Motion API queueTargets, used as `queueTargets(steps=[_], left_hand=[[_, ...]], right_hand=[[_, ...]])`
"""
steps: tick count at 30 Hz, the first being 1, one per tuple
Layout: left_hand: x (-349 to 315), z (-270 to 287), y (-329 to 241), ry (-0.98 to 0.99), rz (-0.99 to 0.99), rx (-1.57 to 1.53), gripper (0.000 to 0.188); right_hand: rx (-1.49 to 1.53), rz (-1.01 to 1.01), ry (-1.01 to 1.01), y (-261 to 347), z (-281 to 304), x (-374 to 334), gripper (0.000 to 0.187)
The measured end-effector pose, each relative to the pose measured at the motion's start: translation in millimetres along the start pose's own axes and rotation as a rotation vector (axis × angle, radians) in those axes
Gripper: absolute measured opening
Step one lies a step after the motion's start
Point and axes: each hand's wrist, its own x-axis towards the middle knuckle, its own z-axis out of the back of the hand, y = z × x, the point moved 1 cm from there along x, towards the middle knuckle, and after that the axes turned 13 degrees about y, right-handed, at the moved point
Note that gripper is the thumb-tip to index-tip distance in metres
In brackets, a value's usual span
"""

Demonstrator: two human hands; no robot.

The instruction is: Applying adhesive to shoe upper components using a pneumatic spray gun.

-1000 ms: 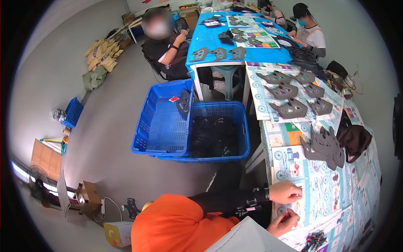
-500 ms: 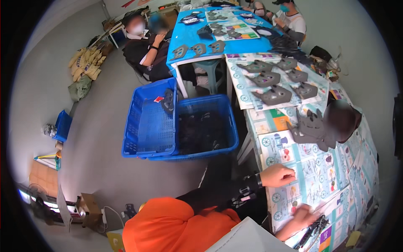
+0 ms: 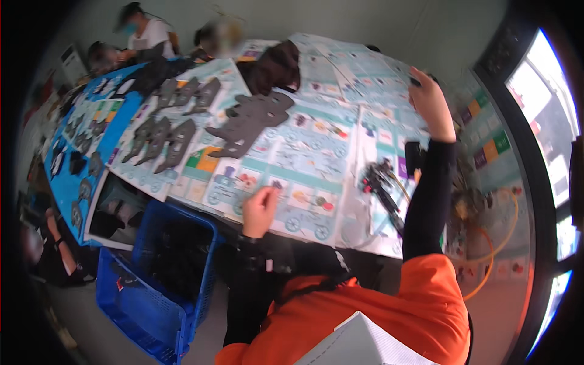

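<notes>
My left hand (image 3: 260, 213) hovers at the near edge of the paper-covered table (image 3: 316, 158), its fingers curled together; anything inside them is hidden. Stretched out to the far right, my right hand (image 3: 433, 106) has its fingers bent by something small and dark at the fingertips, too small to name. Between the hands lies a black jointed tool (image 3: 383, 188) with a long, thin body. Beyond my left hand is a loose pile of dark grey cut-out pieces (image 3: 252, 121), flat with pointed ends and holes.
More grey pieces (image 3: 176, 143) lie in rows at the left. A dark brown bundle (image 3: 277, 67) sits behind the pile. Blue crates (image 3: 143, 310) stand on the floor at the lower left. Yellow and orange hoses (image 3: 490, 258) hang at the right. Co-workers (image 3: 149, 33) sit around the blue table.
My view has swung to the right. The right hand has left its place near the black tool and reached to the far right. The left hand stays curled over the table's near side.
</notes>
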Motion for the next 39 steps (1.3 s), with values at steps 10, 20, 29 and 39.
queueTargets(steps=[10, 20, 29, 39], left_hand=[[-11, 5, 2, -0.113, -0.218, 0.083, 0.013], [-27, 15, -20, -0.168, -0.18, 0.066, 0.02], [-14, 7, -6, -0.16, -0.185, 0.127, 0.017], [-12, 6, -4, -0.161, -0.176, 0.142, 0.015]], right_hand=[[1.448, 0.329, 0.539, 123, -126, -216, 0.048], [0.292, 0.913, 0.487, 165, -185, -223, 0.066], [0.284, 0.126, 0.927, 66, -220, -225, 0.026], [0.554, 0.267, 0.797, 35, -246, -252, 0.021]])
